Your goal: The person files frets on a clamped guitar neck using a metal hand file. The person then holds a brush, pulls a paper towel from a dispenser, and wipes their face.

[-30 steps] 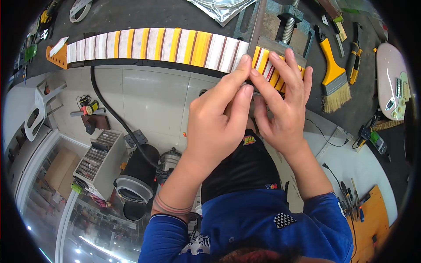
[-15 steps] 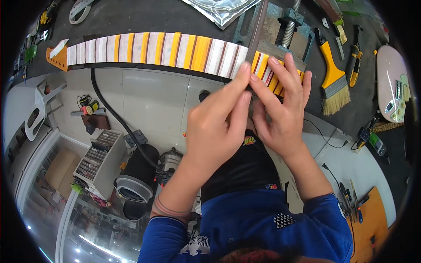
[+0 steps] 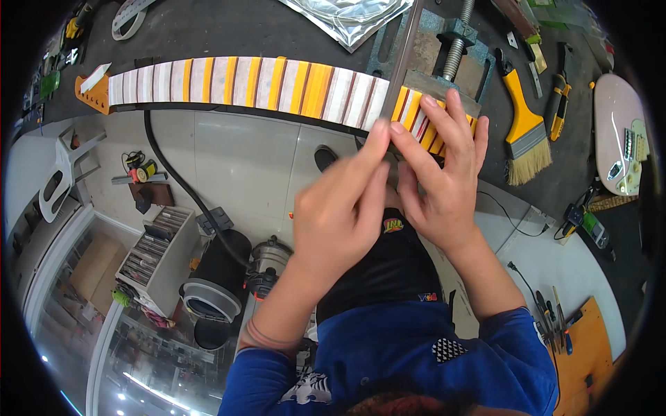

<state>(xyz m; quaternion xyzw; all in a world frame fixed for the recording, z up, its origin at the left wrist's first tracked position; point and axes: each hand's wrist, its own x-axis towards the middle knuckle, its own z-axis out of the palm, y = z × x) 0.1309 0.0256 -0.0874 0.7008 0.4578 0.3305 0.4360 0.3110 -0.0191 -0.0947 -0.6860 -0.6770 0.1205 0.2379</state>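
A guitar neck (image 3: 229, 84), its fretboard covered in white and yellow tape strips, lies along the bench edge with its headstock at the left. A dark narrow bar (image 3: 402, 66) crosses the neck near its right end. My left hand (image 3: 343, 201) is closed on the near end of this bar, slightly blurred. Beside it, my right hand (image 3: 444, 166) has its fingers spread over the yellow strips, its index fingertip against the bar. Under the bar's right side stands a metal vise (image 3: 454, 52) with a threaded screw.
A wide yellow brush (image 3: 525, 125), a utility knife (image 3: 559, 104) and a pink guitar body (image 3: 617, 132) lie to the right. A shiny plastic bag (image 3: 350, 17) is at the top. Below the bench are a hose (image 3: 170, 170) and a black bin (image 3: 222, 277).
My left hand has drawn toward my body with the near end of the bar. My right hand has shifted slightly down and left. The view has moved a little.
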